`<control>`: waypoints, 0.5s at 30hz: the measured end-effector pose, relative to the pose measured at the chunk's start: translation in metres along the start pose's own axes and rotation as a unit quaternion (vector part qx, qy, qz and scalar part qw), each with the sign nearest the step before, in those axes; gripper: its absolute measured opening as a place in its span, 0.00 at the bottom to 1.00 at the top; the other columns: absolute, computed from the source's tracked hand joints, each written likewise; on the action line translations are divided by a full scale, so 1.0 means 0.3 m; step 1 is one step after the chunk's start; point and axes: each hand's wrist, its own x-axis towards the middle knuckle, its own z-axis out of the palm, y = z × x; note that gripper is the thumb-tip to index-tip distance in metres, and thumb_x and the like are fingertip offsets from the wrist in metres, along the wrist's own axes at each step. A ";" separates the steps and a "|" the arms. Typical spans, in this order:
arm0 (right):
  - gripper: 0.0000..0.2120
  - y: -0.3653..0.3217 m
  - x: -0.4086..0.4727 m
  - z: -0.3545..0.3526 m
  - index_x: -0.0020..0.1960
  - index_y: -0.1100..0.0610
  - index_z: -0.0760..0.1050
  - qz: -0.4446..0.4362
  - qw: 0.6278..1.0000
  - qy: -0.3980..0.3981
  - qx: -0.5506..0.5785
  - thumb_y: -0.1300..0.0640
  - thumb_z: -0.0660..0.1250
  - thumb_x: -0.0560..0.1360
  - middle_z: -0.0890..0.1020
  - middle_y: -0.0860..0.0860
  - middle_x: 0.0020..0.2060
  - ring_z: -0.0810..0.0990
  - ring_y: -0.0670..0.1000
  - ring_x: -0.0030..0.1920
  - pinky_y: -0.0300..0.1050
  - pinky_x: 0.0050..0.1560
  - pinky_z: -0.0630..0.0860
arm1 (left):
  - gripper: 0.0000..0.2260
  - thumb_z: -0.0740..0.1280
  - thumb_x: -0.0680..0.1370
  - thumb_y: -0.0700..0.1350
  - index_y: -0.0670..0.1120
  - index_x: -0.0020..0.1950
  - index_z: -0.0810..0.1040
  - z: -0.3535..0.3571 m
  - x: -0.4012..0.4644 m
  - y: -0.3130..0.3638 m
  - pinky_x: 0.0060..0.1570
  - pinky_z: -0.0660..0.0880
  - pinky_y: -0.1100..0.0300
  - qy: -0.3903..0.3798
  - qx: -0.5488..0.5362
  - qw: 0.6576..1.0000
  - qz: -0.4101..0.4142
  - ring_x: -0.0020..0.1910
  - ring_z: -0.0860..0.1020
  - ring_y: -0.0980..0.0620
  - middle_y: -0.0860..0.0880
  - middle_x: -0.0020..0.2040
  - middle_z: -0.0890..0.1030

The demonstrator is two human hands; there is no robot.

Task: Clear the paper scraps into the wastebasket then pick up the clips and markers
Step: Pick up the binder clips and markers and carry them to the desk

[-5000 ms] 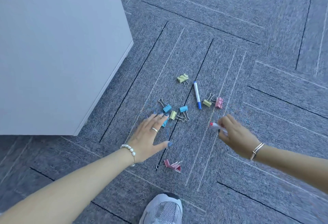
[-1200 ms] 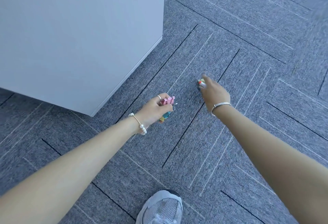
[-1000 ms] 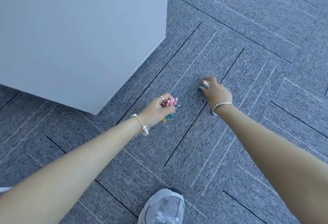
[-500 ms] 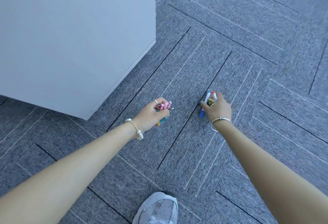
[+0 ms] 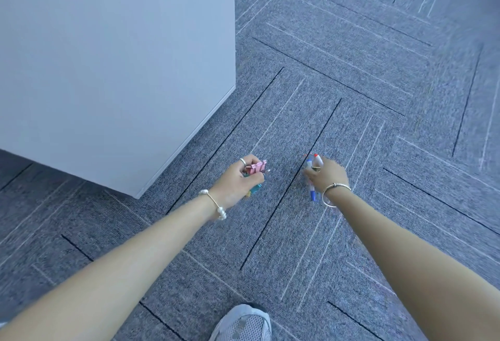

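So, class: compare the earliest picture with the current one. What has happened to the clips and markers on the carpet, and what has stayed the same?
The binder clips that lay scattered on the carpet are now bunched in the closed left hand. The blue marker was lifted too: the right hand now grips both markers, plus what looks like one clip. No loose items show on the floor. The white cabinet and the shoe are unchanged.

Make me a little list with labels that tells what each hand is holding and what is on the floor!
left hand: closed on a bunch of binder clips, pink on top, blue and yellow below
right hand: closed on two markers, red and blue tips, plus a clip handle
floor: grey carpet, no loose clips or markers in view
beside: white cabinet, left
below: grey shoe
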 end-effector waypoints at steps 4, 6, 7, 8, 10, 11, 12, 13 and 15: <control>0.07 -0.009 -0.092 -0.102 0.47 0.59 0.74 -0.029 0.970 -0.067 0.231 0.55 0.63 0.74 0.76 0.51 0.28 0.71 0.43 0.21 0.32 0.17 0.66 | 0.07 0.63 0.76 0.40 0.49 0.40 0.70 -0.002 0.001 0.095 0.30 0.69 0.63 0.000 0.020 0.999 0.034 0.30 0.72 0.54 0.51 0.33 0.72; 0.05 -0.023 -0.150 -0.180 0.46 0.57 0.73 -0.042 0.947 -0.069 0.310 0.55 0.63 0.74 0.75 0.51 0.27 0.69 0.41 0.19 0.31 0.18 0.65 | 0.06 0.63 0.76 0.40 0.49 0.41 0.70 -0.010 0.004 0.163 0.31 0.68 0.61 -0.006 0.036 0.998 0.055 0.30 0.72 0.53 0.51 0.32 0.73; 0.05 -0.029 -0.175 -0.221 0.46 0.57 0.74 -0.049 0.937 -0.065 0.341 0.55 0.63 0.74 0.75 0.51 0.27 0.68 0.42 0.19 0.32 0.18 0.65 | 0.06 0.63 0.76 0.40 0.49 0.41 0.70 -0.015 0.004 0.203 0.31 0.67 0.61 -0.008 0.043 0.997 0.065 0.30 0.71 0.53 0.51 0.32 0.72; 0.06 -0.034 -0.196 -0.263 0.47 0.57 0.74 -0.055 0.929 -0.058 0.361 0.55 0.63 0.74 0.74 0.51 0.26 0.68 0.43 0.20 0.33 0.18 0.65 | 0.06 0.64 0.76 0.40 0.50 0.41 0.70 -0.017 0.003 0.250 0.31 0.67 0.60 -0.009 0.046 0.996 0.077 0.29 0.70 0.54 0.51 0.32 0.72; 0.05 -0.051 -0.235 -0.357 0.45 0.56 0.75 -0.062 0.917 -0.041 0.393 0.55 0.63 0.74 0.73 0.50 0.25 0.68 0.46 0.22 0.34 0.20 0.65 | 0.07 0.64 0.75 0.40 0.50 0.40 0.71 -0.017 0.000 0.361 0.30 0.66 0.58 -0.001 0.040 0.994 0.100 0.29 0.69 0.54 0.52 0.31 0.71; 0.04 -0.065 -0.254 -0.410 0.44 0.55 0.75 -0.066 0.911 -0.032 0.406 0.55 0.63 0.74 0.73 0.51 0.25 0.67 0.47 0.23 0.34 0.20 0.64 | 0.08 0.64 0.75 0.39 0.51 0.39 0.71 -0.015 -0.007 0.426 0.30 0.66 0.58 0.007 0.035 0.993 0.114 0.28 0.68 0.53 0.52 0.30 0.71; 0.03 -0.086 -0.275 -0.469 0.44 0.54 0.75 -0.070 0.905 -0.023 0.418 0.55 0.64 0.74 0.73 0.51 0.25 0.67 0.48 0.23 0.34 0.20 0.64 | 0.09 0.65 0.75 0.39 0.52 0.38 0.71 -0.011 -0.021 0.499 0.30 0.65 0.57 0.010 0.033 0.991 0.130 0.29 0.67 0.51 0.53 0.29 0.70; 0.03 -0.111 -0.298 -0.532 0.43 0.54 0.75 -0.075 0.900 -0.016 0.429 0.56 0.64 0.74 0.72 0.52 0.25 0.67 0.48 0.24 0.34 0.20 0.64 | 0.09 0.65 0.74 0.39 0.53 0.38 0.71 -0.007 -0.040 0.574 0.30 0.64 0.56 0.008 0.036 0.989 0.145 0.29 0.66 0.51 0.53 0.29 0.70; 0.02 -0.179 -0.355 -0.669 0.42 0.54 0.74 -0.083 0.892 -0.008 0.444 0.57 0.64 0.74 0.70 0.52 0.24 0.67 0.49 0.24 0.33 0.20 0.63 | 0.10 0.65 0.74 0.39 0.52 0.37 0.70 0.005 -0.093 0.741 0.30 0.62 0.57 -0.003 0.057 0.983 0.172 0.30 0.65 0.50 0.53 0.29 0.69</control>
